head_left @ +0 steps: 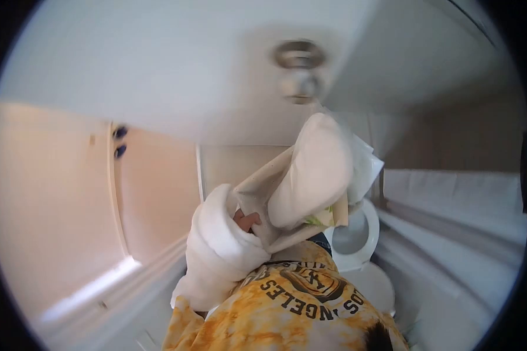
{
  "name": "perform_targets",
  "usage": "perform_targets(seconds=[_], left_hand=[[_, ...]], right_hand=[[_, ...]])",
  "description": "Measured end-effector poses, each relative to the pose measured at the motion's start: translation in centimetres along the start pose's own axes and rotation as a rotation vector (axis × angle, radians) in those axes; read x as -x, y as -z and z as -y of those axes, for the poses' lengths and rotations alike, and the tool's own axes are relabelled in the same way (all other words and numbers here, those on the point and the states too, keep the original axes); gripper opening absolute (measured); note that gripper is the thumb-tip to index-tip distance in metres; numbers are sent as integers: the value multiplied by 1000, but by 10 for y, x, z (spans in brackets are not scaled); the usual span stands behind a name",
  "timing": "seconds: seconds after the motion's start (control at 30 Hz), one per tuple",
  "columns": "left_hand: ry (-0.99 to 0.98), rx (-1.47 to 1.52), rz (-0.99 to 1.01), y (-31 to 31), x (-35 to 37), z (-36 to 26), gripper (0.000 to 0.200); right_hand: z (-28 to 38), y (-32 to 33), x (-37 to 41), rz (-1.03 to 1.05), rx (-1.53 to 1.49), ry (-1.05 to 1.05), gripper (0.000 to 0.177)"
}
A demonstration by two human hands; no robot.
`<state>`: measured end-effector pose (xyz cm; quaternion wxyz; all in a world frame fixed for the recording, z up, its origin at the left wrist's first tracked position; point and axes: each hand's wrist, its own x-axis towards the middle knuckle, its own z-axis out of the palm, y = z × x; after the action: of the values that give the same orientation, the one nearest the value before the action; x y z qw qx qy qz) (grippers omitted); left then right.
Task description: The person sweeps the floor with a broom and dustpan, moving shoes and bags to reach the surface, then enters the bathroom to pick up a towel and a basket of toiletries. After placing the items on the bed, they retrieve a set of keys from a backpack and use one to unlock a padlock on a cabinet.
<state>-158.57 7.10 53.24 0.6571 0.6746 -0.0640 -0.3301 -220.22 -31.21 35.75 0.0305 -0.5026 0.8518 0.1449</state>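
The white door [158, 64] takes up most of what's in front of us, smooth and flat. Then comes the person's shirt [246, 319], soft and mottled in yellow and white, with dark lettering curving round the chest. The toilet [366, 240] stands to the right, hard, glossy and oval-seated.

Between shirt and door is the box [263, 187], square-cornered, stiff-walled and pale inside, held in front of the body and tipped at an angle. A large white bundle [319, 164], rounded and plush, rises out of it or lies over it; I can't tell which. Another white wrap [216, 240], thick and fluffy like towelling, swaddles the left forearm. Thin white sheets [367, 167] jut out beyond the bundle, and something green [319, 218] shows beneath it.

The left hand [247, 222] has its fingers bent over the box at the near-left corner, only partly showing past the wrap. The right hand is hidden, so I can't tell what it holds. I'd keep the box level, hold that corner firmly, and mind the bulky cloth near the metal knob [298, 88], round and blurred.
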Motion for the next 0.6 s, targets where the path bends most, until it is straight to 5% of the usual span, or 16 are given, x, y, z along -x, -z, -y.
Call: perform_targets(seconds=[0.2,0.3,0.37,0.4,0.5,0.6], left_hand=[[-93,65,-365,31,26,19,34],[-135,95,-508,64,39,34,34],[-165,108,-604,95,41,41,34],[-168,109,-654,107,41,44,34],[-174,109,-790,128,38,52,33],[-173,133,-912,188,42,64,33]], right_hand=[[176,21,-31,232,-212,345,40],[285,4,-22,576,-429,565,40],[377,-55,-24,1003,-624,778,41],[423,-31,101,914,-437,851,49],[554,-59,319,1169,-184,1198,47],[589,-50,567,1271,-45,1614,42]])
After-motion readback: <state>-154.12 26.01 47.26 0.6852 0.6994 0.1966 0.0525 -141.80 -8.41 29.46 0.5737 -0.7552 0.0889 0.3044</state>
